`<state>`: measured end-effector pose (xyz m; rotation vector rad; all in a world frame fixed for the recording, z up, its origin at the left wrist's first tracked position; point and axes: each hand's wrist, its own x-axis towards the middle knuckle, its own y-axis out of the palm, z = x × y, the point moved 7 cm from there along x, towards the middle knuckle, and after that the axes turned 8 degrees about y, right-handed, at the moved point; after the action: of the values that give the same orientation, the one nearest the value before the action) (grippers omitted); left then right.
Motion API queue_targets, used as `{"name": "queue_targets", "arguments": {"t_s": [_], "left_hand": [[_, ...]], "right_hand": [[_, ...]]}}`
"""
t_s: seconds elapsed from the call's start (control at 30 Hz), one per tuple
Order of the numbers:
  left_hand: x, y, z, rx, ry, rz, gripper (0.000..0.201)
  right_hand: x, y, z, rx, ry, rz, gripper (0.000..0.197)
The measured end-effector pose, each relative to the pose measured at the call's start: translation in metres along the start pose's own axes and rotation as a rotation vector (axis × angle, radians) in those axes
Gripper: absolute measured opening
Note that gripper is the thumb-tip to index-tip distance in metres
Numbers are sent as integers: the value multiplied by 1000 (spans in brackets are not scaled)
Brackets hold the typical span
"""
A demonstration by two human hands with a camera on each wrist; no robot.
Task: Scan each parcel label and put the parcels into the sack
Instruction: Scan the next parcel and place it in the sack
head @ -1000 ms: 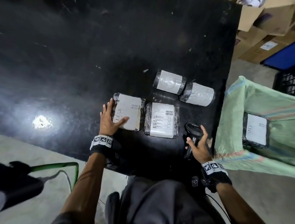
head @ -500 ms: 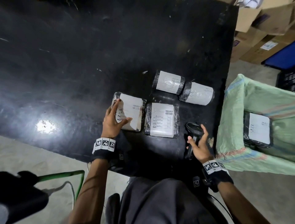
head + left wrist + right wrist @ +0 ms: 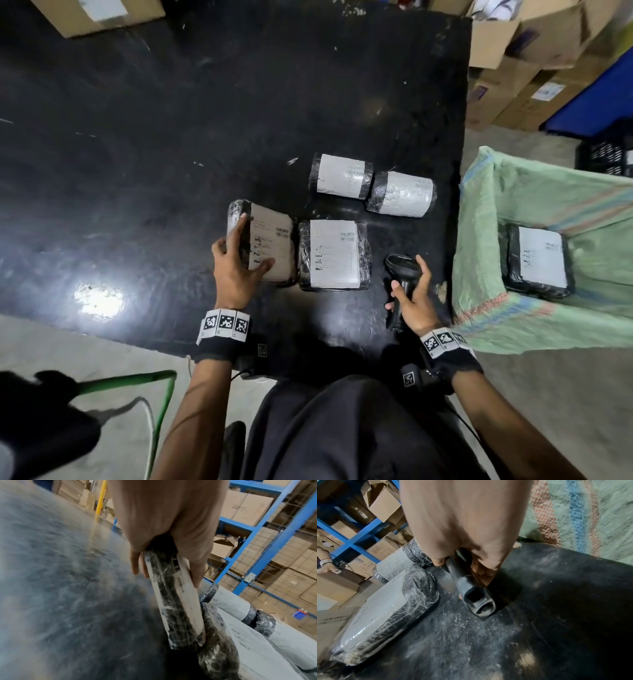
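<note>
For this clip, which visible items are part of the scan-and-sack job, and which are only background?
Job: held parcel in left hand; scanner in right hand; three parcels on table; green sack; parcel inside it.
Background: cardboard boxes; blue shelving.

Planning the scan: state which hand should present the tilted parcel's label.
Left. The left hand already grips the tilted parcel, lifted on edge, while the right hand holds the barcode scanner beside the green sack.

Overhead head view, two close wrist views
</note>
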<state>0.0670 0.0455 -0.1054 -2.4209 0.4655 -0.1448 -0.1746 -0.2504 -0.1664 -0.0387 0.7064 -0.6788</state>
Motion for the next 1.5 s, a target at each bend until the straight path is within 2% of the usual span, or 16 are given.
{"name": "queue_targets", "arguments": {"t_s": [0.1, 0.23, 0.4, 0.53, 0.63, 0.77, 0.93, 1.07, 1.3, 1.5], "left_hand": [[2, 1, -4, 71, -26, 57, 95], [1, -5, -7, 110, -34, 4, 81], [5, -9, -10, 89, 5, -45, 81], [12, -20, -26, 66, 31, -120, 82], [22, -28, -48, -19, 83, -174, 84], [49, -23, -73, -264, 152, -160, 86], [74, -1, -147, -507, 259, -122, 81], [80, 26, -197, -588, 352, -105, 80], [65, 73, -219, -725, 295, -37, 82], [48, 89, -228, -747, 294, -23, 78]], "right_hand": [[-2, 2, 0, 22, 2, -4, 73], [-1, 1, -1, -21, -4, -36, 72], [-7, -6, 19, -45, -111, -21, 68], [-23, -13, 54, -28, -182, -7, 65], [-40, -19, 91, -1, -262, 11, 62], [-64, -27, 139, 92, -352, 17, 60], [-98, -36, 195, 186, -457, 55, 56], [-119, -44, 226, 238, -499, 75, 56], [-141, -51, 252, 201, -603, 100, 59], [-147, -51, 256, 145, -600, 82, 58]]}}
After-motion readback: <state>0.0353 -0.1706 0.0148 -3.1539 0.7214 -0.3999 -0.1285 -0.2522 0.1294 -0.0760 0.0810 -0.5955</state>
